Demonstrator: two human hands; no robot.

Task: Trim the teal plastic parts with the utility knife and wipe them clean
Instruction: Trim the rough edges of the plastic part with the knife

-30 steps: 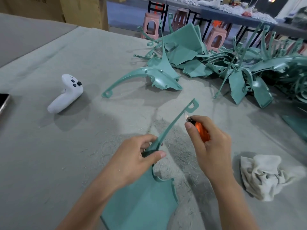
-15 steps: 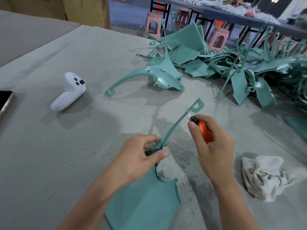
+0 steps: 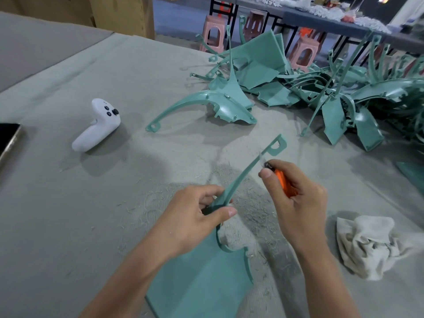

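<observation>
Part (image 3: 206, 278): I see its thin arm pinched in my left hand (image 3: 192, 220), rising past my fingers.
Knife (image 3: 281, 180): my right hand (image 3: 296, 198) is closed around it, blade touching the arm near its looped tip.
Rag (image 3: 369, 245): right of my knife hand.
Pile (image 3: 309, 86): well beyond both hands.

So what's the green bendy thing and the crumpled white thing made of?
The teal part in the left hand looks like moulded plastic: smooth, matte, with thin stiff edges and a slim curved arm. The rag looks like soft off-white cloth, since it lies in loose wrinkled folds. Exactly which fabric can't be told.
</observation>
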